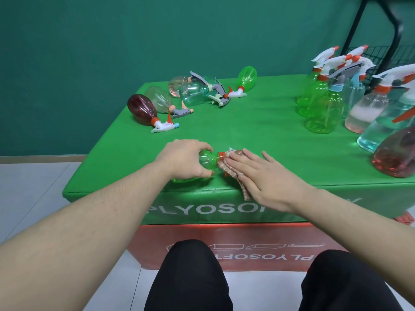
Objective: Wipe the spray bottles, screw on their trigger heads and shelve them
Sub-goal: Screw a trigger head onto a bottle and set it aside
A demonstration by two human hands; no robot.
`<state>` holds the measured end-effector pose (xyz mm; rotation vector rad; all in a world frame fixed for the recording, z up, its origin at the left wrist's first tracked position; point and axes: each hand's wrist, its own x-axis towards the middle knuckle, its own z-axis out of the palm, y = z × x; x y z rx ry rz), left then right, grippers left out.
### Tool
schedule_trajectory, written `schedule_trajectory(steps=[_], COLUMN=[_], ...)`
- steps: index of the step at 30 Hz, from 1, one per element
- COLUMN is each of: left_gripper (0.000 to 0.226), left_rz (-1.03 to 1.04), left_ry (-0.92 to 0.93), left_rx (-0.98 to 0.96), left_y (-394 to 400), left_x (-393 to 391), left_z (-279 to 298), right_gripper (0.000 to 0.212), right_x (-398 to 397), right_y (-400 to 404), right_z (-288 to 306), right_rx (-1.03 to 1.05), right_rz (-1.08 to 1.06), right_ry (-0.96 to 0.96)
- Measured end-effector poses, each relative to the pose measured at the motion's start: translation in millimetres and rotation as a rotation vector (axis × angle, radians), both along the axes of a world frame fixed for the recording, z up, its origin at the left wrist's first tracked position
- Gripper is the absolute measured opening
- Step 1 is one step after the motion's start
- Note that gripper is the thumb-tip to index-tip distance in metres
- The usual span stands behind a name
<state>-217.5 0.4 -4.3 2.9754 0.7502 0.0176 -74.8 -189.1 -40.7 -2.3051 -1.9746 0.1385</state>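
While the green bottle [207,161] lay on its side near the front edge of the green table [258,135], the left hand [184,159] held its round body with curled fingers. The right hand [258,173] lay flat with straight fingers, pressing a pink cloth [231,168] onto the bottle's orange neck. Some of the cloth hung over the table edge. Far back on the left lay more bottles on their sides, such as a dark red bottle [142,108]. On the right stood many bottles with white trigger heads [326,56], beside a black wire rack [381,55].
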Motion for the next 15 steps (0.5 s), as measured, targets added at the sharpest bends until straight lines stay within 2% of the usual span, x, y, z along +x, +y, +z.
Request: schedule_trajectory(steps=[5,9,15], left_gripper=[0.073,0.074,0.075], left_rz=[0.004,0.015,0.021], left_ry=[-0.009,-0.051,-0.078], left_rx=[-0.015,-0.023,-0.011], left_y=[-2.2,-1.1,4.2], left_x=[-1.3,-4.3,-4.2], left_z=[2.2,-0.2,-6.8], right_gripper=[0.068,0.066,0.067], right_x=[-13.0,-5.1,9.8], right_y=[4.3,7.6,19.5], right_z=[-1.7,-1.0,-7.4], right_rx=[0.005,0.024,0.124], right_rz=[0.113,0.103,-0.067], right_ry=[-0.101,-0.139,0.051])
